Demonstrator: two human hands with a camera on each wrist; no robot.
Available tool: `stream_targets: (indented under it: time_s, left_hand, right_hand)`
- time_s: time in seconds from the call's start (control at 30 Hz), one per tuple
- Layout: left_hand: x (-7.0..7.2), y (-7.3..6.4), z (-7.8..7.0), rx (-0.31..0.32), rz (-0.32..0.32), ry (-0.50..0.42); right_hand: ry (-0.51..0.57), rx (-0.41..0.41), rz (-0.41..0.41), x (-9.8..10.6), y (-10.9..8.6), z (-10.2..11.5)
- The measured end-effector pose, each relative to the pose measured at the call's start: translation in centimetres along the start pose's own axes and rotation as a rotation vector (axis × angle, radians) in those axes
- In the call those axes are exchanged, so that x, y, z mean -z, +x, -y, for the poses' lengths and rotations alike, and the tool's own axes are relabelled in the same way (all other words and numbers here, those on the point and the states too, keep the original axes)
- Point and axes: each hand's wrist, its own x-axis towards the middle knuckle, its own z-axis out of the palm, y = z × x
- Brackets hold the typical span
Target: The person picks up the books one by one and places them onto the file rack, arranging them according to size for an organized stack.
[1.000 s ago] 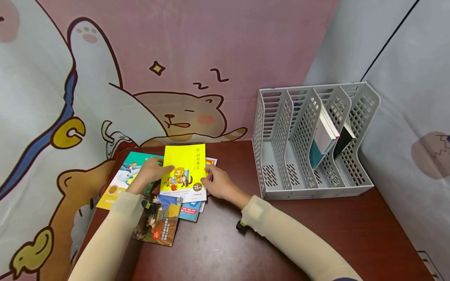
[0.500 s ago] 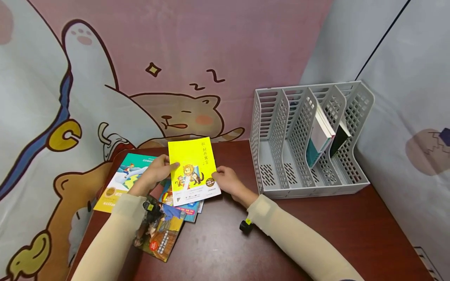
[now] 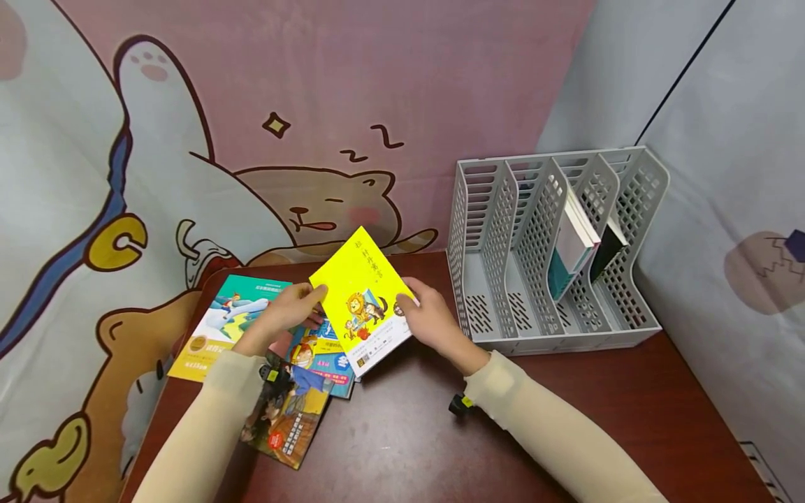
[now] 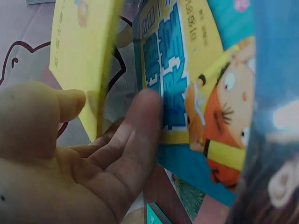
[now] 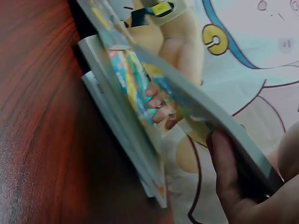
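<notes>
A yellow book (image 3: 365, 300) with a lion picture is raised above the pile in the head view, turned so one corner points to the wall. My right hand (image 3: 434, 318) grips its right edge, thumb on the cover; in the right wrist view fingers (image 5: 224, 163) lie along its underside. At its left corner is my left hand (image 3: 292, 307), thumb on the cover and some fingers behind, one finger extended. Beneath lie a blue comic-style book (image 3: 330, 360), a brown-and-yellow book (image 3: 292, 416) and a green-and-yellow book (image 3: 233, 314).
A grey slotted file rack (image 3: 534, 346) stands on the right of the dark red table (image 3: 402, 440). Its dividers lean upright; a white-and-teal book (image 3: 572, 244) and a black book (image 3: 607, 251) stand inside. A cartoon-printed wall (image 3: 352, 91) closes off the back.
The yellow book has been lifted from the pile, moved right and turned clockwise by both hands, uncovering more of the blue book. The brown-and-yellow book shifted slightly toward the front.
</notes>
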Motion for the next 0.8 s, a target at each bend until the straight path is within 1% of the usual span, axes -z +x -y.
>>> stream_targets:
  time_s: [0.17, 0.23, 0.33, 0.47, 0.53, 0.57, 0.63, 0.7, 0.8]
  left_hand:
    - [0.2, 0.0, -0.2, -0.076, -0.069, 0.046]
    - [0.2, 0.0, -0.5, -0.108, -0.074, 0.070]
    - [0.0, 0.0, -1.2, -0.151, -0.023, 0.057]
    - [-0.6, -0.7, -2.5, -0.182, 0.102, -0.003]
    - [-1.0, -1.2, -3.2, -0.193, 0.150, -0.036]
    - [-1.3, -1.5, -3.5, -0.199, 0.164, -0.052]
    - [-1.7, -2.0, -4.1, -0.219, 0.170, -0.084]
    - [-2.1, -2.5, -4.7, -0.242, 0.154, -0.116]
    - [-2.7, -3.1, -5.5, -0.280, 0.108, -0.136]
  right_hand:
    - [0.086, -0.031, 0.079, 2.2, -0.6, 0.4]
    - [0.128, -0.044, 0.130, 3.1, -0.6, 0.4]
    - [0.174, -0.062, 0.213, 4.5, -0.5, 0.7]
    - [0.237, -0.060, 0.304, 6.4, -0.2, 1.1]
    - [0.261, -0.047, 0.337, 7.2, 0.0, 1.2]
    - [0.271, -0.041, 0.351, 7.6, 0.1, 1.3]
    - [0.293, -0.045, 0.367, 8.3, 0.3, 1.3]
    - [0.308, -0.064, 0.360, 9.0, 0.4, 1.2]
    - [0.316, -0.094, 0.297, 9.8, 0.6, 0.8]
